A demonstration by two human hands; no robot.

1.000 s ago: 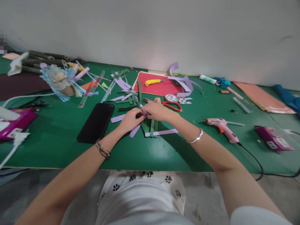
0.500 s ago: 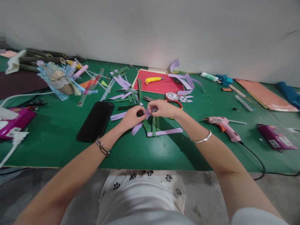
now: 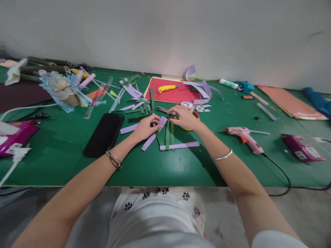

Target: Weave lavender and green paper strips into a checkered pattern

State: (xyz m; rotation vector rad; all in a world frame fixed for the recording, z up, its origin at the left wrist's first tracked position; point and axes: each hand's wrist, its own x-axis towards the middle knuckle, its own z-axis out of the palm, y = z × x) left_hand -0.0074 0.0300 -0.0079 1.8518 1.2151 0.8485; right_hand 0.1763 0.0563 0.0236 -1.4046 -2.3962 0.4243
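I have the left hand (image 3: 148, 127) closed in a pinch, a lilac paper strip (image 3: 162, 121) between thumb and fingers. The right hand (image 3: 183, 117) is partly open just beside it, thumb and fingers curled and apart; I cannot tell whether it touches the scissors (image 3: 163, 110) beneath. The scissors are the nearest obstruction: the blades point left behind the left hand, and the red handle is partly covered by the right. Directly below the hands, green paper strips (image 3: 167, 136) run toward the near edge of the green table (image 3: 178, 175), meeting a lilac crosswise strip (image 3: 181, 146). Left of the left hand I locate a black smartphone (image 3: 103, 136). Behind the scissors, a yellow utility knife (image 3: 166, 89) rests on a red sheet (image 3: 155, 93), with curled lilac strips (image 3: 204, 90) at its right edge and a small checkered weave (image 3: 203, 108) nearer. A clear ruler (image 3: 93, 106) slants on the left, in front of bamboo lengths (image 3: 55, 69). On the right side I find a pink glue gun (image 3: 239, 131), its cord running off the near edge, and a white-and-green tube (image 3: 229, 83) whose printing is too small to read. Magenta power units stand at far left (image 3: 27, 132) and far right (image 3: 301, 148).
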